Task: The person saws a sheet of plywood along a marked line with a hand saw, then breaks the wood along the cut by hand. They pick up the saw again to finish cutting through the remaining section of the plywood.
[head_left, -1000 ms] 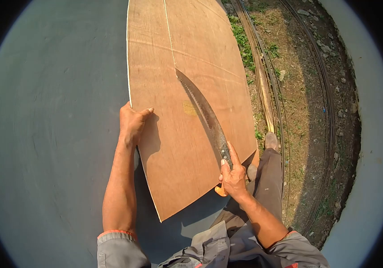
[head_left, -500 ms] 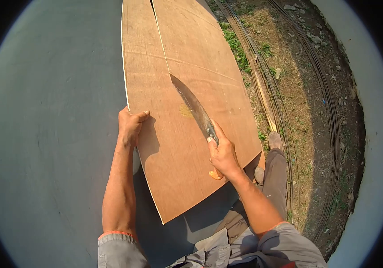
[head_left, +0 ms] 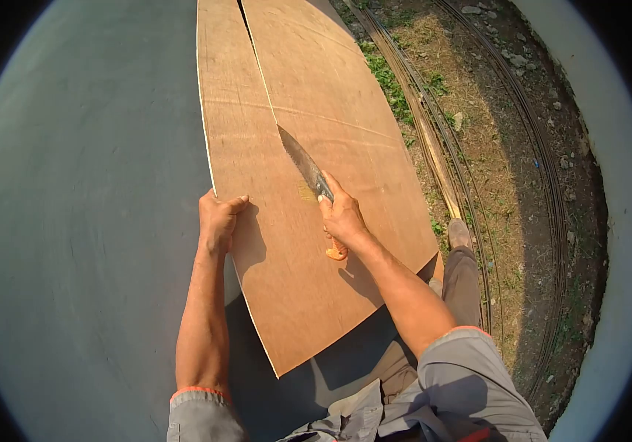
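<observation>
A sheet of plywood stretches out in front of me, split by a long cut that runs down from its far end. My right hand is wrapped round the orange handle of a hand saw. The saw's curved, toothed blade meets the near end of the cut, and part of it is hidden below the sheet's surface. On the sheet's left edge, my left hand is clamped with the thumb on top; its other fingers are out of sight beneath.
A smooth grey surface lies left of the plywood. To the right, long thin rods and a wooden strip lie on ground with grass and stones. A shoe stands beside them, and a pale wall curves at the far right.
My right hand has pushed the saw forward and to the left, so less of the blade shows above the plywood. My left hand keeps its grip on the edge.
</observation>
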Tool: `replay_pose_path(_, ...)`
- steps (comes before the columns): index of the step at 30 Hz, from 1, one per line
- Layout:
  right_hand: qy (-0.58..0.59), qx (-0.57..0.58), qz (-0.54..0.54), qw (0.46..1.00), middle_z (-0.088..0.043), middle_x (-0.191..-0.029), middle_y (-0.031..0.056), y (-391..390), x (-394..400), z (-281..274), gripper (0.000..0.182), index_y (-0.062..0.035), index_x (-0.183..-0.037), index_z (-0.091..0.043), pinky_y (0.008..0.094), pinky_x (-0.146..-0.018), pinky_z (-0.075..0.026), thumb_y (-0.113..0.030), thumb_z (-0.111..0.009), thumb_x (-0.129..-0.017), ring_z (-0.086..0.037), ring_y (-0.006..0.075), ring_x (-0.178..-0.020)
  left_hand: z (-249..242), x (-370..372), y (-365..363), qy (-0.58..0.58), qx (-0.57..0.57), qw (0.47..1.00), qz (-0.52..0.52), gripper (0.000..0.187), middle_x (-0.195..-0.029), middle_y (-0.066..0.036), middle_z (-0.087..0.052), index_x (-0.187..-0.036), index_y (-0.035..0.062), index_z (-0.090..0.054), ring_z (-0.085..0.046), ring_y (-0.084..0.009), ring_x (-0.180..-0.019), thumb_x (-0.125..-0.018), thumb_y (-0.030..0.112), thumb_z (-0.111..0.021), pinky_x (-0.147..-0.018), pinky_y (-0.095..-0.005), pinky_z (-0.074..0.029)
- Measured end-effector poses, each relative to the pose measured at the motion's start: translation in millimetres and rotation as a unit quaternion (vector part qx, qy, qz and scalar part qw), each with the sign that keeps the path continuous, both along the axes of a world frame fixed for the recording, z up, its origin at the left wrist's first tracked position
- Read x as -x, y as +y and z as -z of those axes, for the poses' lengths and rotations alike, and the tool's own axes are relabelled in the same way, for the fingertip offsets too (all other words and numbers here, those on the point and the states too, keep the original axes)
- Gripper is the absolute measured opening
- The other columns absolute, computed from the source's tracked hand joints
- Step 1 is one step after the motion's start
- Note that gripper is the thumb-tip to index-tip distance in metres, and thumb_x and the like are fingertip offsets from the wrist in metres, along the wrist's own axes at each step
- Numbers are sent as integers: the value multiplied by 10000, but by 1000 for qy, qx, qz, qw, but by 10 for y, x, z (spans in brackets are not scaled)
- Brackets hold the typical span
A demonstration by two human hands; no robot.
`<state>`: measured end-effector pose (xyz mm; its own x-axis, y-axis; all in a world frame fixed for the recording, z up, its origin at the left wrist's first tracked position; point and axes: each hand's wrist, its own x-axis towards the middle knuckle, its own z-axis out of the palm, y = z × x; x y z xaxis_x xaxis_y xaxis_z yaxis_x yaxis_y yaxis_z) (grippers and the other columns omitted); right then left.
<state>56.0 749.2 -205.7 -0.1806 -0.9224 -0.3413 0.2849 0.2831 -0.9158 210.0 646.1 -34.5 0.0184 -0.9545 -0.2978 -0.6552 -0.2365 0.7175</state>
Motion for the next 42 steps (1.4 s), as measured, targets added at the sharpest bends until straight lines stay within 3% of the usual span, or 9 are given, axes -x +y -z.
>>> replay_pose_path(3,32,2,11,999,-700,-1051,328,424,-125,-108,578,-24,-1553,-398,459,-789,-555,-73,-539,-994,-742,409,-913,-24,-4,-6,-13,-21,1000,-16,370,-1037,-199,-719,-1196,-103,-608,-716,-251,-841,-853,-24,-725,-747,-381,-596)
replay_pose_path(7,59,118,126,983,-658,-796,93,1487,-149,88,562,-56,-1570,-398,325,-515,-480,-66,-510,-1019,-555,116,-528,-18,25,52,8,-8,1000,2,340,-1020,-176,-712,-1187,-89,-602,-710,-248,-815,-869,-20,-700,-727,-400,-599)
replay_pose_path(9,5,22,40,999,-684,-1105,333,942,65,-164,561,-1,-1535,-407,439,-822,-558,-85,-541,-997,-723,430,-961,46,43,34,-27,29,999,-8,347,-1027,-177,-712,-1189,-92,-605,-709,-250,-827,-863,-21,-702,-744,-399,-597)
replay_pose_path(16,51,46,49,996,-665,-1194,356,1313,-17,-36,596,-11,-1556,-383,431,-857,-569,-76,-551,-988,-731,412,-1047,-11,89,60,-8,-1,1000,-2,352,-1038,-203,-714,-1179,-106,-611,-716,-260,-850,-852,-28,-712,-756,-402,-591)
replay_pose_path(21,30,64,67,995,-662,-813,52,1404,71,0,587,-48,-1577,-400,289,-454,-458,-11,-480,-997,-537,75,-498,15,107,45,-11,6,1000,3,352,-1025,-198,-714,-1185,-105,-602,-716,-257,-845,-857,-29,-706,-752,-401,-594)
replay_pose_path(22,-31,-1,20,999,-694,-1124,329,985,144,-147,578,9,-1542,-406,437,-818,-564,-67,-552,-987,-746,389,-939,12,82,46,-18,7,1000,1,360,-1025,-197,-713,-1193,-104,-597,-716,-256,-844,-859,-27,-706,-751,-399,-595)
replay_pose_path(33,112,99,73,986,-682,-1193,316,1682,233,-239,575,42,-1525,-409,415,-915,-550,-48,-563,-978,-720,374,-1101,69,9,29,-15,7,1000,12,341,-1026,-187,-717,-1185,-92,-615,-716,-252,-832,-862,-21,-697,-740,-396,-595)
replay_pose_path(34,51,47,42,997,-733,-927,132,1410,198,-138,578,-25,-1554,-411,333,-645,-558,-24,-531,-989,-646,154,-624,50,22,30,-19,12,1000,8,339,-1030,-197,-718,-1175,-97,-617,-719,-255,-846,-855,-30,-702,-749,-392,-591)
replay_pose_path(42,93,111,80,986,-694,-1168,326,1562,55,34,577,15,-1533,-413,433,-854,-571,-38,-548,-975,-744,399,-1021,-9,119,65,-11,-13,1000,-2,351,-1041,-203,-718,-1183,-104,-618,-723,-262,-852,-854,-27,-711,-773,-395,-599)
